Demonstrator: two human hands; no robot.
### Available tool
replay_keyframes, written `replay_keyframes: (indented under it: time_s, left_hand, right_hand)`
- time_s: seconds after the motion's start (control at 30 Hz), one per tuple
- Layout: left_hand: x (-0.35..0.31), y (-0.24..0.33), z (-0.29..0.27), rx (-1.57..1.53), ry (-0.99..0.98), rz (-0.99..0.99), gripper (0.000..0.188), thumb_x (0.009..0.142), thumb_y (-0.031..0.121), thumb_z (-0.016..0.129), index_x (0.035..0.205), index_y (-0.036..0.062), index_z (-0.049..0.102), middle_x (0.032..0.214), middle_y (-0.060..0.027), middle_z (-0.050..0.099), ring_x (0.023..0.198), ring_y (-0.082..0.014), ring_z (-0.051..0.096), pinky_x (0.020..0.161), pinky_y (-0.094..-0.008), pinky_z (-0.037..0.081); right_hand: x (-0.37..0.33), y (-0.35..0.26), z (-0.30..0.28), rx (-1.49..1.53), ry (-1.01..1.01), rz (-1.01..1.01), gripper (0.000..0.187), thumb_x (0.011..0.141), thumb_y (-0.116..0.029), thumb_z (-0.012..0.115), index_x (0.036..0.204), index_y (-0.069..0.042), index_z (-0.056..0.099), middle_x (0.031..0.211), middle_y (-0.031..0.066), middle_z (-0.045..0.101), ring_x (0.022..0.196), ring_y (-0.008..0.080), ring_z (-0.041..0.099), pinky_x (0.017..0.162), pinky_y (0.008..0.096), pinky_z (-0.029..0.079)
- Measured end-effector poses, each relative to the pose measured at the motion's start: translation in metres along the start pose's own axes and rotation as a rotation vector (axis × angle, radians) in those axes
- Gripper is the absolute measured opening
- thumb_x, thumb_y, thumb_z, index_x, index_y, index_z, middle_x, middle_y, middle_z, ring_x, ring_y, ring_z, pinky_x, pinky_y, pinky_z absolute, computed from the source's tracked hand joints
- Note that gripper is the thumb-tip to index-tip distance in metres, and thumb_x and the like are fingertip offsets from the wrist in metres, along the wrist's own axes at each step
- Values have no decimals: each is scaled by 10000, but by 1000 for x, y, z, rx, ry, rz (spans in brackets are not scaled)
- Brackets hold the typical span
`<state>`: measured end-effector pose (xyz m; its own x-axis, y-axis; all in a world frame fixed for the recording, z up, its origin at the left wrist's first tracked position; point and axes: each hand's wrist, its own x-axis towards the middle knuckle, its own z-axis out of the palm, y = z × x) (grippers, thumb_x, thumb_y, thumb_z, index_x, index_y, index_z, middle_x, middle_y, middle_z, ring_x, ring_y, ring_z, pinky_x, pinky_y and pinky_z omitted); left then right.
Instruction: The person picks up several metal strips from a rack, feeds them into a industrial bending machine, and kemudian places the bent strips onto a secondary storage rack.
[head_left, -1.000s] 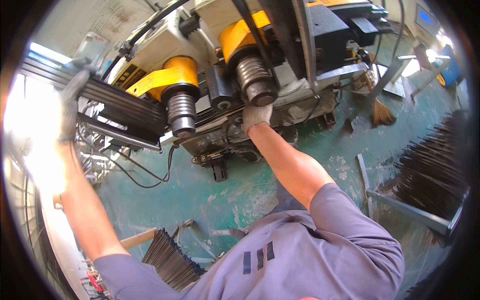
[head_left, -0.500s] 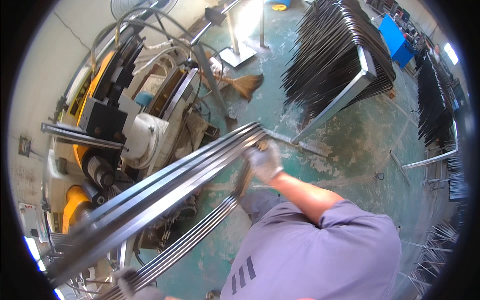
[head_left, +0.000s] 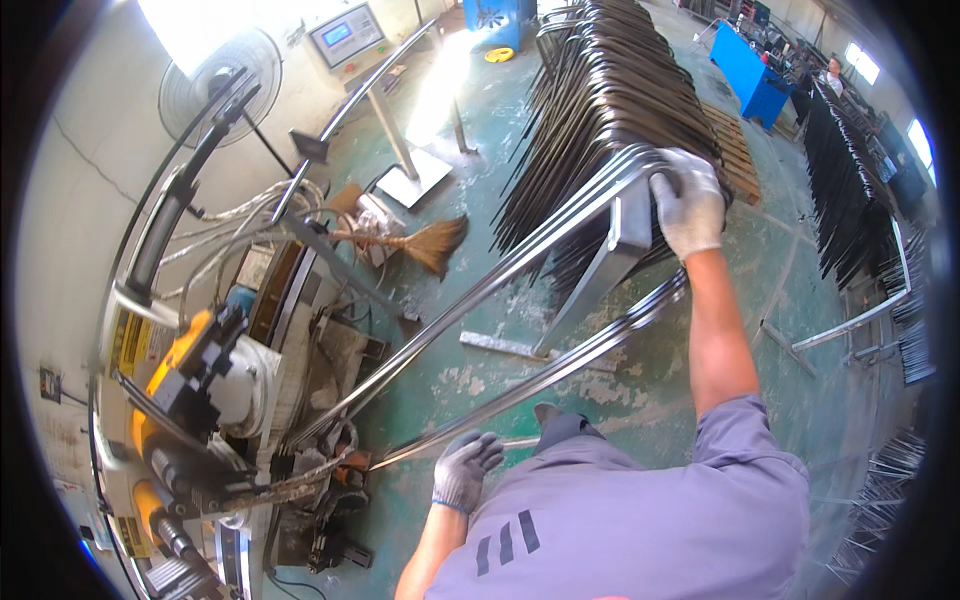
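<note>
Several bent metal bars (head_left: 520, 255) hang over the end of the square steel rack beam (head_left: 630, 220), their long legs slanting down to the left. My right hand (head_left: 692, 205), in a pale work glove, grips the bars at their bend, arm stretched out. Behind it, a dense row of dark bent bars (head_left: 620, 80) fills the rack. My left hand (head_left: 465, 472), also gloved, is near the bars' lower legs, fingers stretched out and apart, holding nothing.
At left stands a machine with yellow parts (head_left: 180, 350) and hoses. A broom (head_left: 435, 245) lies beside it. A standing fan (head_left: 222, 88) and a control panel (head_left: 345, 35) are behind. A second rack of dark bars (head_left: 850, 190), a wooden pallet (head_left: 735, 155) and a distant person (head_left: 833, 75) are at right.
My right hand has carried the bent bars forward and right, onto the rack end. My left hand has let go of the bars' lower part. The view has shifted.
</note>
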<state>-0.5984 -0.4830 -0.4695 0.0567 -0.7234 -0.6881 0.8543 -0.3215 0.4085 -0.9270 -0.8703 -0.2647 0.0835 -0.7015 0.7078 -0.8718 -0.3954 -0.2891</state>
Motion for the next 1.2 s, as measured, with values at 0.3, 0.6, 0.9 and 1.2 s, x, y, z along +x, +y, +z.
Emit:
replay_keyframes:
  time_s: [0.3,0.6,0.9,1.2]
  left_hand:
    - [97,111,374,1292,-270,1290,459,914,63,747,1355,-1,639,1287,-174,704,1165,-286,690,1039,-376,547]
    - [210,88,548,1955,-262,1335,804,829,269,723,1533,-32,475,1637,-286,406,1411,-498,451,1230,-585,302]
    - [250,89,612,2003,-400,1568,673,741,175,716,1401,71,639,1609,-210,471,1479,-484,384,1257,-644,216]
    - [309,107,655,2149,-373,1621,769,790,361,805,1476,84,593,1672,-159,426,1522,-469,349,1265,-603,241]
  right_hand:
    - [61,84,92,-360,-67,-155,528,965,-81,476,1480,-48,585,1453,183,654,1387,372,586,1207,494,416]
    - [91,93,87,-402,-89,-238,583,903,-143,605,1454,45,572,1457,237,629,1380,409,577,1210,557,384]
    - [112,147,134,-189,118,-224,545,880,-174,661,1382,36,627,1376,238,674,1320,407,627,1181,546,430]
    - [161,188,168,-178,116,-283,630,836,-216,741,1398,34,600,1384,235,670,1325,404,624,1171,552,448]
